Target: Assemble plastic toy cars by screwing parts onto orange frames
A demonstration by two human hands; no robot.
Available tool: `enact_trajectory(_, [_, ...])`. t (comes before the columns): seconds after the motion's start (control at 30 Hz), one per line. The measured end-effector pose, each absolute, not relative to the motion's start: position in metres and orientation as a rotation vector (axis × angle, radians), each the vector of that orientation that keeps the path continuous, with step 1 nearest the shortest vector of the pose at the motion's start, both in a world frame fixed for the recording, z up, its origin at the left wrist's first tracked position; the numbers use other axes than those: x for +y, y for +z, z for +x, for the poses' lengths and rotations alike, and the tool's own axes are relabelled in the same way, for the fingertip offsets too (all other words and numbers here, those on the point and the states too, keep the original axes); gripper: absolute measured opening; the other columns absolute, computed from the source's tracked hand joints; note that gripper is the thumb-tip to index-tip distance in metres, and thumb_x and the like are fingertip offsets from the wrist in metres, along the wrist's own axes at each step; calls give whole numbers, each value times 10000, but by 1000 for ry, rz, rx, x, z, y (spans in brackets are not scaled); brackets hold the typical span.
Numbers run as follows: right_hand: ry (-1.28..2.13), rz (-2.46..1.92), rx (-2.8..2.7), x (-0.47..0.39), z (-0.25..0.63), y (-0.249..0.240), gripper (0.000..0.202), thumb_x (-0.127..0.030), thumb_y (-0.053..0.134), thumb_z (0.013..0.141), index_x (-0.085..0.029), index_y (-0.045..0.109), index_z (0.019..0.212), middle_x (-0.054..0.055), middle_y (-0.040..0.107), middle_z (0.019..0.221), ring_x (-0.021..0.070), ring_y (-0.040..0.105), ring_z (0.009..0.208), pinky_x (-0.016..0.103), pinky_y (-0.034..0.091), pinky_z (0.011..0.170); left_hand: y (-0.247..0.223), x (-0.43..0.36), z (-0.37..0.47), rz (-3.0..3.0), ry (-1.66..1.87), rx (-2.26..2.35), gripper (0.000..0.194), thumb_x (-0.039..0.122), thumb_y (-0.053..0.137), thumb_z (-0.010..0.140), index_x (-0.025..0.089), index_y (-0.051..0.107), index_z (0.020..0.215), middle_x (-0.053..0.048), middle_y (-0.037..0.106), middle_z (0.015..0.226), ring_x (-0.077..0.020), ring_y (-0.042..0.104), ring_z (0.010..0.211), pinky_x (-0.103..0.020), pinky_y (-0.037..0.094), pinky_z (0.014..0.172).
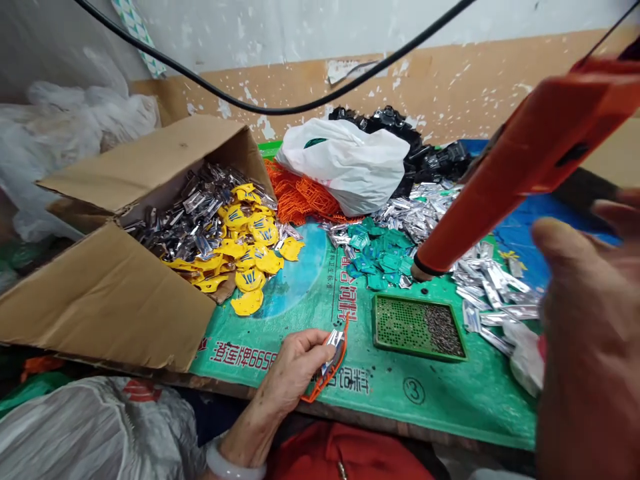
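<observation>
My left hand (296, 365) is closed on an orange plastic frame (326, 385). A shiny silver metal piece (335, 348) is pinched against it between thumb and fingers. Close on the right, my right hand (593, 320) is blurred, its thumb and fingers apart beside an orange electric screwdriver (495, 177). The screwdriver slants down to the left, and a thin cord runs from its upper end. Its tip points at the bench above a green perforated tray (400, 345), which holds small dark screws (443, 329) at its right end.
At left, an open cardboard box (110, 300) spills dark metal pieces (193, 210) and yellow plastic pieces (250, 257). Behind are orange frames (300, 197), a white bag (350, 160) and black parts (395, 123). Teal pieces (383, 250) and silver pieces (500, 290) lie right. A black cable (270, 109) hangs across.
</observation>
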State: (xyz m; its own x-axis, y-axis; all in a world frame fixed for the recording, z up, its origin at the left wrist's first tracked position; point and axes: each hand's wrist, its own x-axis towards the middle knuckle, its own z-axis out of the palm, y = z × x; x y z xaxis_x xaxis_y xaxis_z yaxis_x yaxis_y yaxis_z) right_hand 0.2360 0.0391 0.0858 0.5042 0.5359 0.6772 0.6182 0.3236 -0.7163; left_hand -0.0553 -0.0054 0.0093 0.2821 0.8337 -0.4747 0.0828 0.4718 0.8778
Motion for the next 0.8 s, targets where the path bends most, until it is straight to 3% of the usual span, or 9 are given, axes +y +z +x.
enact_trajectory(0.13, [532, -1051, -1264, 81, 233, 101, 536, -342, 628, 731, -154, 514, 1220, 27, 639, 1052, 160, 598, 966, 360, 412, 742, 14, -6, -51, 1109, 613, 1246, 273, 396, 592, 760, 138, 679, 777, 5, 551, 665, -126, 449, 624, -231, 345, 585])
enact_trajectory(0.2, [678, -1023, -1277, 91, 219, 104, 498, -317, 702, 670, -147, 552, 1113, -2, 655, 910, 125, 615, 787, 344, 446, 695, 16, -6, -50, 1196, 630, 1281, 293, 413, 576, 774, 137, 672, 763, -11, 566, 707, -146, 464, 677, -245, 355, 626])
enact_trajectory(0.3, [593, -1102, -1200, 93, 200, 105, 473, -238, 794, 586, -153, 569, 994, -28, 626, 790, 104, 577, 658, 309, 470, 615, 14, -4, -49, 1241, 606, 1299, 324, 442, 558, 786, 137, 667, 807, -17, 580, 738, -161, 476, 710, -259, 365, 660])
enact_trajectory(0.47, [641, -1273, -1146, 74, 189, 96, 304, -232, 800, 573, -137, 597, 779, -27, 574, 637, 99, 510, 527, 286, 433, 487, 7, -3, -48, 1203, 520, 1266, 365, 477, 558, 792, 138, 647, 892, -9, 587, 750, -156, 485, 698, -255, 380, 658])
enact_trajectory(0.67, [702, -1349, -1034, 43, 188, 70, 192, -234, 786, 554, -162, 610, 580, -9, 594, 600, 114, 520, 515, 294, 436, 479, 8, 1, -45, 1148, 474, 1227, 334, 459, 586, 779, 149, 635, 894, 13, 574, 719, -135, 465, 651, -226, 361, 609])
enact_trajectory(0.8, [657, -1402, -960, 35, 185, 64, 172, -245, 768, 554, -160, 619, 563, -11, 585, 577, 113, 515, 511, 281, 438, 480, 9, 2, -44, 1132, 469, 1248, 331, 448, 589, 781, 155, 628, 928, 14, 573, 730, -135, 467, 664, -221, 357, 612])
